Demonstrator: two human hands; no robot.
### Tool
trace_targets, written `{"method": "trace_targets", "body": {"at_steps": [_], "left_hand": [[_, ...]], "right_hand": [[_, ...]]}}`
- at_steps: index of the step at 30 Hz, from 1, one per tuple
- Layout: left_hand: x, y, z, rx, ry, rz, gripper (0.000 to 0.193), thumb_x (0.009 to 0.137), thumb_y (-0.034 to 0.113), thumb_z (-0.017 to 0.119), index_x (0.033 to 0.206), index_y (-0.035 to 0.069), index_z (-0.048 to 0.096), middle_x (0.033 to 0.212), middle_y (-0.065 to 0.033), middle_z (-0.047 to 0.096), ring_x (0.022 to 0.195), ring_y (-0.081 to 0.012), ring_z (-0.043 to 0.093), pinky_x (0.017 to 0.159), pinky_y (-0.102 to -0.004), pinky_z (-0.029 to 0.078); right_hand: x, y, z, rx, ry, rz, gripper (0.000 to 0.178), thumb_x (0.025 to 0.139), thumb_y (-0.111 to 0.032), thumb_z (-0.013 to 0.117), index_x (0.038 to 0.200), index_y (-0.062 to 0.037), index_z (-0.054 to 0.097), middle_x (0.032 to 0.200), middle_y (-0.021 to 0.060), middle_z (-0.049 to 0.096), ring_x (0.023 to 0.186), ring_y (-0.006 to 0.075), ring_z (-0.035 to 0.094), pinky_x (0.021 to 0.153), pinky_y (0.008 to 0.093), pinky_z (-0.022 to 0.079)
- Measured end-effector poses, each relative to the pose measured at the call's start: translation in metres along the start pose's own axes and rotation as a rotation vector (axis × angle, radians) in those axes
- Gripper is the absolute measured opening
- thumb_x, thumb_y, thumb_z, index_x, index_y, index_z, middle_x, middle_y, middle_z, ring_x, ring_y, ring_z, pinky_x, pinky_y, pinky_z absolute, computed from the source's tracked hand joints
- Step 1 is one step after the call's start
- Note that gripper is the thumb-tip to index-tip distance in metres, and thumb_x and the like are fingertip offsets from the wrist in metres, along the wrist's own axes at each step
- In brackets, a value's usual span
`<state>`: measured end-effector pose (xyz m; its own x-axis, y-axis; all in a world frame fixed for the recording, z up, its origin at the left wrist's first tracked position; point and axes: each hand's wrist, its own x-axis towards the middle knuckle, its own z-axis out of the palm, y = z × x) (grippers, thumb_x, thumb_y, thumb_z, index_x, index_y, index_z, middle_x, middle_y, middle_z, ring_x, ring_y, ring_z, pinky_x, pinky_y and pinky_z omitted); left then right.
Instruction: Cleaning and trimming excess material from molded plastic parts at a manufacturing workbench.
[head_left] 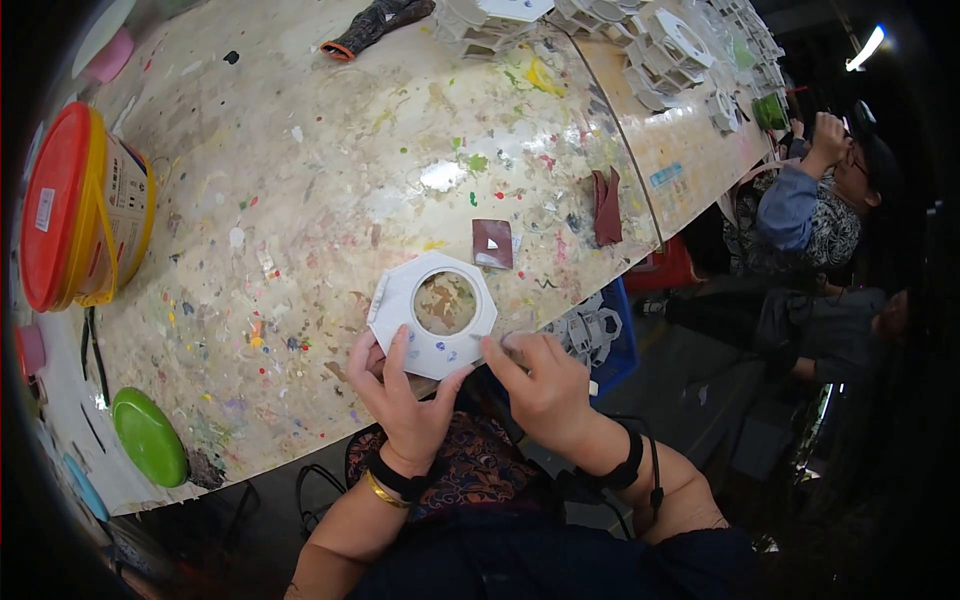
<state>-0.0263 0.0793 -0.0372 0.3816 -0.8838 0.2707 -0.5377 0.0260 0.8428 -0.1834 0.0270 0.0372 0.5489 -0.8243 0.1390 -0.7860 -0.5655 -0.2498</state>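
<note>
A white octagonal plate [407,275] with a large round hole and several small bluish marks lies near the table's front edge. My left hand [405,400] grips its near left side, thumb along the near edge and fingers on top. At the plate's near right corner, my right hand [548,388] is closed with its index finger pointing to the rim. Whatever its curled fingers hold is hidden. Just beyond the plate sits a maroon square [492,255] that looks like sandpaper, with a small white chip on it. A folded maroon piece [607,207] lies farther right.
The paint-spotted table [330,160] bears a red-lidded yellow bucket [120,215] and a green disc [150,437] at left. White parts [670,50] are stacked at far right. A blue crate [622,340] of white parts stands below the right edge; a person [800,210] sits beyond.
</note>
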Motion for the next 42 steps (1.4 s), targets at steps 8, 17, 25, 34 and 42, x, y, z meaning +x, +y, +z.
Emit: {"method": "trace_targets", "body": {"at_steps": [8, 17, 25, 34, 42], "left_hand": [[0.0, 0.0, 0.001, -0.007, 0.008, -0.003, 0.084, 0.064, 0.02, 0.094, 0.136, 0.003, 0.053, 0.137, -0.0182, 0.038, 0.113, -0.0313, 0.049, 0.094, -0.0417, 0.045], [0.004, 0.004, -0.002, 0.026, -0.005, 0.015, 0.083, 0.066, 0.018, 0.094, 0.136, 0.003, 0.051, 0.136, -0.0183, 0.035, 0.11, -0.0288, 0.051, 0.09, -0.0381, 0.048], [0.004, 0.003, 0.0, 0.029, 0.003, 0.007, 0.083, 0.066, 0.017, 0.094, 0.136, 0.002, 0.051, 0.136, -0.0183, 0.035, 0.109, -0.0284, 0.051, 0.089, -0.0374, 0.048], [0.003, 0.003, 0.002, 0.026, 0.012, 0.001, 0.081, 0.066, 0.014, 0.093, 0.135, 0.002, 0.052, 0.136, -0.0179, 0.035, 0.108, -0.0279, 0.052, 0.088, -0.0371, 0.048], [0.011, -0.002, -0.007, -0.025, -0.044, -0.018, 0.08, 0.064, 0.013, 0.092, 0.136, 0.006, 0.057, 0.141, -0.0197, 0.039, 0.113, -0.0304, 0.053, 0.091, -0.0378, 0.049]], "right_hand": [[0.015, 0.005, -0.01, -0.031, -0.058, 0.06, 0.039, 0.074, 0.0, 0.067, 0.111, -0.0104, 0.073, 0.09, 0.0075, 0.061, 0.076, 0.0251, 0.064, 0.058, 0.0337, 0.052], [0.012, 0.006, -0.005, 0.028, -0.012, 0.039, 0.039, 0.075, -0.003, 0.065, 0.113, -0.0099, 0.071, 0.089, 0.0068, 0.058, 0.076, 0.0242, 0.063, 0.056, 0.0338, 0.051], [0.008, -0.011, -0.009, 0.03, -0.084, 0.036, 0.044, 0.072, 0.001, 0.067, 0.113, -0.0105, 0.073, 0.091, 0.0079, 0.061, 0.076, 0.025, 0.065, 0.059, 0.0332, 0.053], [0.006, -0.004, -0.008, 0.077, -0.098, -0.035, 0.041, 0.069, -0.001, 0.068, 0.108, -0.0118, 0.074, 0.086, 0.0054, 0.061, 0.073, 0.0232, 0.063, 0.056, 0.0331, 0.05], [0.044, 0.029, -0.011, 0.055, -0.073, -0.321, 0.036, 0.068, -0.007, 0.068, 0.103, -0.0145, 0.074, 0.086, 0.0017, 0.062, 0.071, 0.0201, 0.061, 0.056, 0.0328, 0.049]]}}
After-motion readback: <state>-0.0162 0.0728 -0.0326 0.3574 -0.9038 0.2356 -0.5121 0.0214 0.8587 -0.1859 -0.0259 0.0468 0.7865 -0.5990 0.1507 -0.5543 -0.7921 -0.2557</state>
